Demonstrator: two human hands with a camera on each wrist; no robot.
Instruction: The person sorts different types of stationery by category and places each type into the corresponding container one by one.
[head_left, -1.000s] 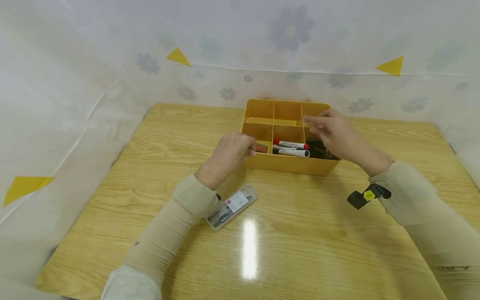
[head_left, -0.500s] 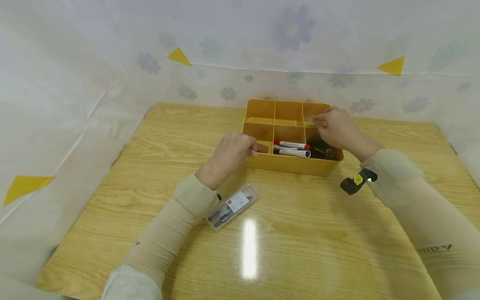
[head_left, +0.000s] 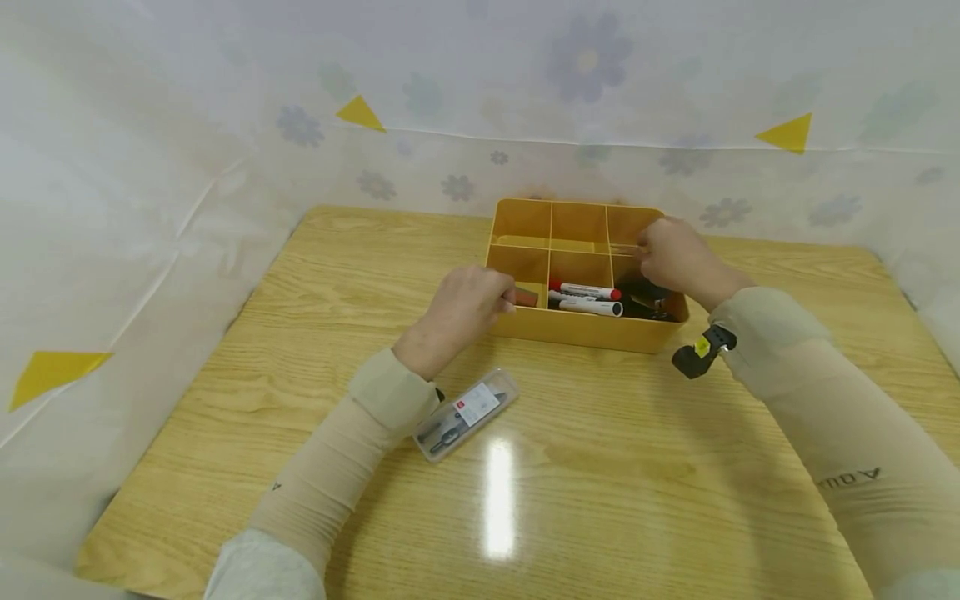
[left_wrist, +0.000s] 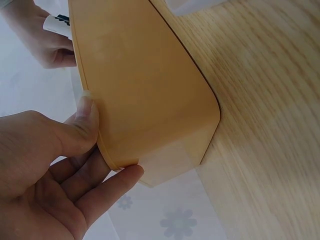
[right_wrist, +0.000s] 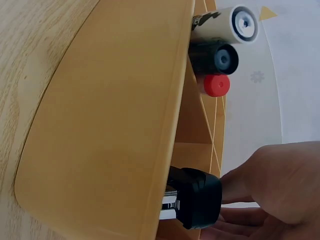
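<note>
In the head view, a yellow six-compartment organizer box stands at the back of the table. My left hand grips its front left corner; in the left wrist view the thumb presses the outer wall and fingers pass over the rim. My right hand is over the right compartments, fingertips at the divider between front and rear; what they touch is blurred. The right wrist view shows a black-and-silver, stapler-like object in front of this hand. Several markers lie in the front middle compartment, a brown block in the front left.
A clear plastic case with a drawing compass inside lies on the wooden table, in front of the box and beside my left forearm. White flowered cloth hangs behind and at the sides.
My right hand has come lower and its fingers have drawn in toward the divider, while the right forearm has swung left. The left hand, box and clear case have stayed put.
</note>
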